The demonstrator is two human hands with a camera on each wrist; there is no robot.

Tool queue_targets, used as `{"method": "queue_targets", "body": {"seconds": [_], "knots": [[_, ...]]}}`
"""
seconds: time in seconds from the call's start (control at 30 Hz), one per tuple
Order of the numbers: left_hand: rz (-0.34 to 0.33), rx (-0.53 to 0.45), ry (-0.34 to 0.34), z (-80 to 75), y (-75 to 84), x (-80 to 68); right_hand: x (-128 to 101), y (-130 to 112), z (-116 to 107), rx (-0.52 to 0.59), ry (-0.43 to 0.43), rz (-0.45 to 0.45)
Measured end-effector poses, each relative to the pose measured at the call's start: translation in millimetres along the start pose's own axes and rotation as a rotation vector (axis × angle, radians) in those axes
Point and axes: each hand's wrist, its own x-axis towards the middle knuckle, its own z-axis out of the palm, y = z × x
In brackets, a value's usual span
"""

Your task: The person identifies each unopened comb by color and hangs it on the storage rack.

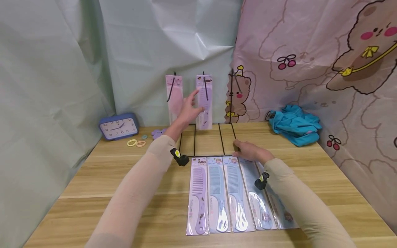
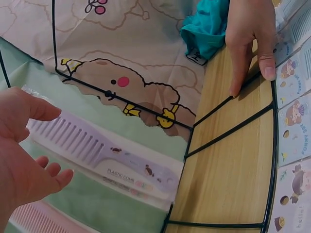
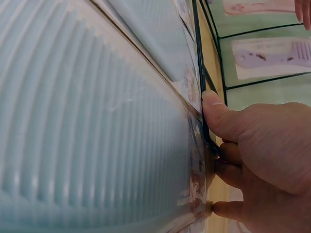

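My left hand [image 1: 188,112] reaches up to a packaged purple comb [image 1: 204,119] hanging from a black hook, its thumb and fingers spread beside the pack. In the left wrist view, nothing shows between those fingers, and the comb [image 2: 141,165] hangs just past them. To the left of it hangs a pink comb pack [image 1: 176,98]. Thumb and fingers of my right hand [image 1: 249,150] grip the front right corner of the black wire rack [image 1: 221,139]; in the right wrist view, the thumb lies on the wire. Below the right wrist are blue comb packs [image 1: 234,193], partly covered by the forearm.
A purple comb pack [image 1: 198,196] lies at the left of the row in front of the rack. Back left are a blue clock [image 1: 119,126], hair ties [image 1: 131,142] and a small purple item [image 1: 157,133]. Teal cloth [image 1: 294,125] sits back right. A third hook [image 1: 237,82] carries no pack.
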Motion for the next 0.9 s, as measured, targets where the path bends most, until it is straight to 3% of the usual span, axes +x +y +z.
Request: {"method": "queue_targets", "body": {"seconds": [0.27,0.6,0.73,0.9], "knots": [[0.032,-0.02,0.003,-2.8,0.7,-10.3,-2.1,-0.7,-0.7,0.003,0.006,-0.015],[0.158,-0.005,-0.093,-8.1,-4.2,-39.1,-2.4,-0.3,0.2,-0.004,-0.002,-0.013],[0.199,0.036,-0.134,-8.3,-10.5,-51.3,-2.8,-0.2,-0.1,-0.005,-0.001,-0.016],[0.183,0.069,-0.191,-6.4,-28.1,-66.0,-2.5,-0.9,-0.6,-0.002,-0.002,-0.011]]}}
